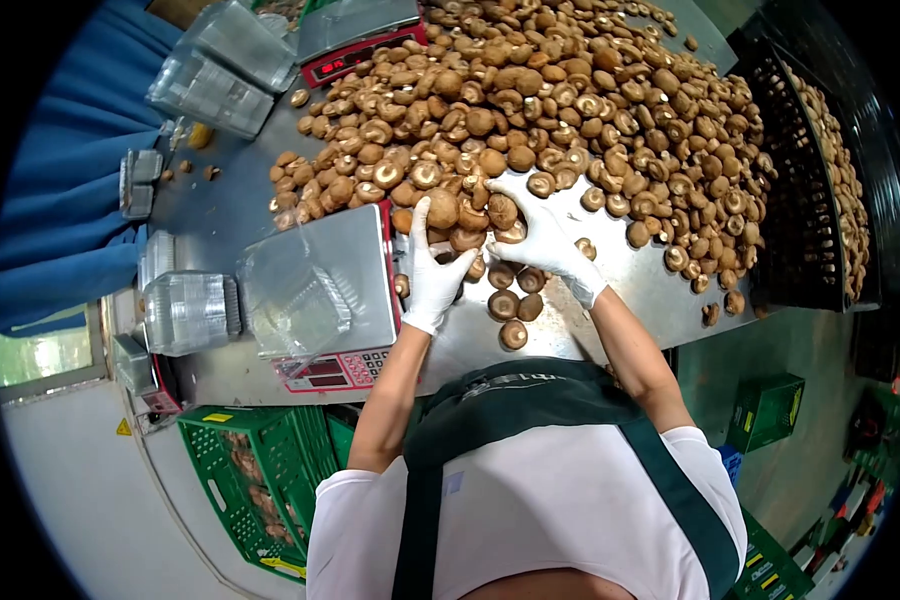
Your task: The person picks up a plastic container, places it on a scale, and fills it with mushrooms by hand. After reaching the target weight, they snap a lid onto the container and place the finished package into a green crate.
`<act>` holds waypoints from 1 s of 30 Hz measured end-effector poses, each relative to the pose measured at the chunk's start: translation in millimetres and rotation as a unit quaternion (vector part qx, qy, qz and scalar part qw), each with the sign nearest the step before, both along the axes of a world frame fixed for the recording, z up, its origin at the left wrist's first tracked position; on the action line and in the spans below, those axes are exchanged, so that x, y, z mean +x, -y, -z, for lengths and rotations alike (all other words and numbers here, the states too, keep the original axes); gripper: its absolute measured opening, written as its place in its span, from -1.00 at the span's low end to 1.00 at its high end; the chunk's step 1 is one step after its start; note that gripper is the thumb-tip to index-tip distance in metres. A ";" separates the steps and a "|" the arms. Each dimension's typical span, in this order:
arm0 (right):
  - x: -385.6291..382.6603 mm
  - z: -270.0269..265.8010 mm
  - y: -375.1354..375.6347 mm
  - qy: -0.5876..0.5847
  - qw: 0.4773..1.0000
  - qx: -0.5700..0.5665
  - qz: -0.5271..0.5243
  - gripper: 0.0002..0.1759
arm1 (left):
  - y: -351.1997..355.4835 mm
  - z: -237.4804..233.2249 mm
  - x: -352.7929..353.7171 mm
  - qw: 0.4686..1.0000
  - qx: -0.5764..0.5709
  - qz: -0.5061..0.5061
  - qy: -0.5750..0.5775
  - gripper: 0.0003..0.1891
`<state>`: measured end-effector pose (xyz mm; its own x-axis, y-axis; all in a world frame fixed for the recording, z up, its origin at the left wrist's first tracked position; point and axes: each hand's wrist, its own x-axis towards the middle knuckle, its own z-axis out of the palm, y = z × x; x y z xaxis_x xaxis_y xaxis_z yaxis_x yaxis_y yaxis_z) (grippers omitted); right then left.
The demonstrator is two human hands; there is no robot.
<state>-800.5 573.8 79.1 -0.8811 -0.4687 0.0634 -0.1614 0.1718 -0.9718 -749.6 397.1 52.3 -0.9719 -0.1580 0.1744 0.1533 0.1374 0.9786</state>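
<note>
Head view of a sorting bench. The steel table (630, 290) carries a broad pile of brown mushrooms (570, 110) that covers its middle and far side up to the right edge. Both hands wear white gloves. At the near foot of the pile, the left hand (435, 270) and the right hand (542, 238) meet around a handful of mushrooms (470, 215). The left hand's fingers are curled up against the handful's left side, thumb raised. The right hand's fingers are spread and bent over its top and right side, so the handful is grasped between the two palms (how many caps it holds cannot be told).

A few loose mushrooms (513, 333) lie on bare steel between the hands and the near edge. Just left of the left hand, at the near edge, stands a scale (360, 250) with a red keypad front. On its platform rests a clear plastic tray (305, 300). Stacked clear trays (185, 312) sit at the near left corner, and more (220, 65) at the far left. A second scale (355, 35) stands at the far edge. A black crate (800, 200) abuts the right edge, and a green crate (255, 480) stands below the near left corner.
</note>
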 end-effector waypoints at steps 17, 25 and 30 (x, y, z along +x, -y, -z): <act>69.5 -47.8 207.4 -0.109 0.968 0.099 -0.204 -0.18 | 189.2 -80.9 132.0 0.980 -0.026 -0.109 0.167 -0.04; 76.6 -68.8 248.4 -0.178 0.896 0.366 -0.179 -0.10 | 231.6 -76.4 119.4 0.919 -0.131 -0.126 0.350 -0.38; 78.9 -64.6 220.9 -0.145 0.935 0.320 -0.046 -0.15 | 261.3 -79.9 128.7 0.940 -0.251 -0.173 0.154 -0.50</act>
